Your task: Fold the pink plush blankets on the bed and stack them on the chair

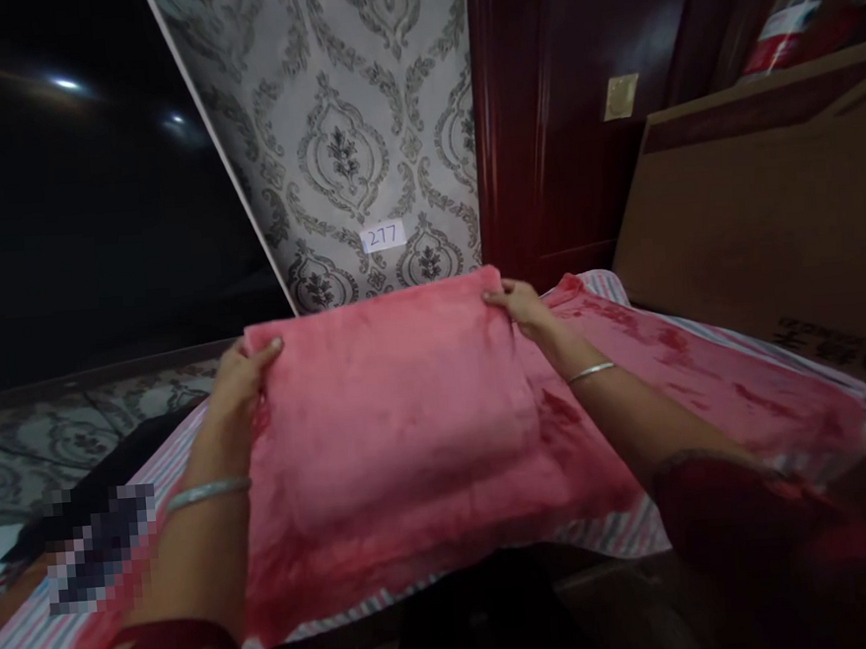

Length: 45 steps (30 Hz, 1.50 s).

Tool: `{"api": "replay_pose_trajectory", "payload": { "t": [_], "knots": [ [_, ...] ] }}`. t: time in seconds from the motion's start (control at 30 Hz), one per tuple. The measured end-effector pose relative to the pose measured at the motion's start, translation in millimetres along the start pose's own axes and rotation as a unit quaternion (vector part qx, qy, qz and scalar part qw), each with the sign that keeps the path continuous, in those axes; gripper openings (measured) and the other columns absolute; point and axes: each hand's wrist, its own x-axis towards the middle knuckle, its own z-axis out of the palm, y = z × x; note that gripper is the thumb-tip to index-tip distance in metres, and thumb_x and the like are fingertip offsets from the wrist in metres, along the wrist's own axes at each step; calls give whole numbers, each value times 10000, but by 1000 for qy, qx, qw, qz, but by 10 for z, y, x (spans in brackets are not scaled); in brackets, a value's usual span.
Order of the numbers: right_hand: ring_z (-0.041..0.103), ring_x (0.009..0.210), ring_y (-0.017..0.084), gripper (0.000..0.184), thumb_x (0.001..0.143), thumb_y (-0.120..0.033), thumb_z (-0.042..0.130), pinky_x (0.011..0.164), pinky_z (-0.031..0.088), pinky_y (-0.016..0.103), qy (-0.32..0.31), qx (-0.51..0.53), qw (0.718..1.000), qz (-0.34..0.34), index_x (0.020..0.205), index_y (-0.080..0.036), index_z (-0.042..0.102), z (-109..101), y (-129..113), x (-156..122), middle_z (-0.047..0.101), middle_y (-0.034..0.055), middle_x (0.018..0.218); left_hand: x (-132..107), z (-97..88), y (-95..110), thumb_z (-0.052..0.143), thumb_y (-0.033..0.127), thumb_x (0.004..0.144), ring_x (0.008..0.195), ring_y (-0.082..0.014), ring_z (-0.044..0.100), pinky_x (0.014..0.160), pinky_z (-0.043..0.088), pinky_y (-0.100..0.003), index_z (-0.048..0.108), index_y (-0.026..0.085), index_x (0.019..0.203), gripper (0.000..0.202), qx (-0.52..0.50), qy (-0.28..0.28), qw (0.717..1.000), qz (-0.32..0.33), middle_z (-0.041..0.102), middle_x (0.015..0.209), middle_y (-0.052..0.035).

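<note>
A folded pink plush cloth (400, 386) is raised by its two upper corners in front of me. My left hand (248, 372) pinches its left corner, the thumb lying on the near face. At the right corner, my right hand (521, 308) grips it the same way. The cloth's lower part hangs down close to a larger pink plush cover (703, 365), and I cannot tell whether they touch. That cover lies over a striped cloth (626, 533). The fingers behind the raised cloth are mostly hidden.
A large cardboard box (766, 202) stands at the right, with a plastic bottle (790, 23) above it. A dark screen (89, 190) fills the upper left. Patterned wallpaper (343, 103) with a paper label (383, 235) reading 277 and a dark red door (537, 110) are behind.
</note>
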Motion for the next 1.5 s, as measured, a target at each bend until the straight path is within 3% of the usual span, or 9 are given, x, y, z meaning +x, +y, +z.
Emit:
{"api": "replay_pose_trajectory", "payload": {
  "t": [0.13,0.27,0.53,0.8,0.93,1.03,1.1,1.27,1.5],
  "knots": [
    [589,855,166,233,697,-169,640,841,486,311,90,-52,962,-251,928,-142,625,-138,-328,191,673,6,898,68,-202,359,672,251,775,989,-174,629,890,508,-331,572,110,1163,425,6,50,984,170,692,1088,-29],
    [577,863,199,214,721,-210,576,828,466,345,124,-130,919,-350,933,-188,599,-287,-82,-104,655,24,912,-164,-301,112,668,345,735,1048,-249,609,935,488,-435,565,198,1136,439,155,44,940,299,645,1128,-63],
    [592,857,241,218,694,-221,510,813,480,380,16,-245,926,-287,901,-233,576,-621,1204,-1319,638,55,891,-1236,-326,-1307,532,254,788,991,-264,621,872,505,-400,557,208,1077,294,295,-89,850,427,662,1043,-97],
    [604,947,230,229,732,-220,508,896,484,391,-9,-219,949,-228,937,-232,608,-705,1441,-1836,646,67,973,-1762,-382,-1662,556,204,820,1036,-278,603,899,504,-421,559,191,1134,315,340,-117,813,458,640,1100,-127],
    [636,898,220,181,791,-303,508,850,509,373,-1,-187,973,-132,885,-231,645,-841,1490,-1931,684,59,919,-1883,-440,-1630,566,267,846,1096,-263,601,898,516,-391,577,202,1122,284,286,-143,863,390,614,1161,-125],
    [627,754,194,289,831,-411,511,720,521,329,31,-168,985,-37,965,-213,674,-913,1446,-1945,700,55,884,-1884,-445,-1548,553,397,859,977,-229,628,785,529,-343,588,209,1063,279,195,-84,948,236,631,1098,-100],
    [595,660,183,394,838,-504,508,633,505,309,26,-181,983,5,1002,-197,694,-906,1401,-1938,694,47,822,-1852,-403,-1484,535,489,837,858,-213,628,730,514,-329,603,206,1009,339,159,-38,980,117,663,996,-79],
    [615,674,226,450,822,-617,480,638,507,329,2,-244,969,35,792,-220,691,-788,1354,-1928,683,48,714,-1797,-253,-1368,511,630,741,815,-237,629,754,482,-345,645,199,826,459,138,-88,986,-36,700,840,-64],
    [638,737,245,446,792,-613,470,693,491,338,29,-280,959,-2,843,-220,674,-676,1189,-1914,708,72,791,-1788,-220,-1312,575,619,697,663,-167,520,644,406,-292,617,193,751,431,119,-86,988,-47,580,673,1]
  ]
}}
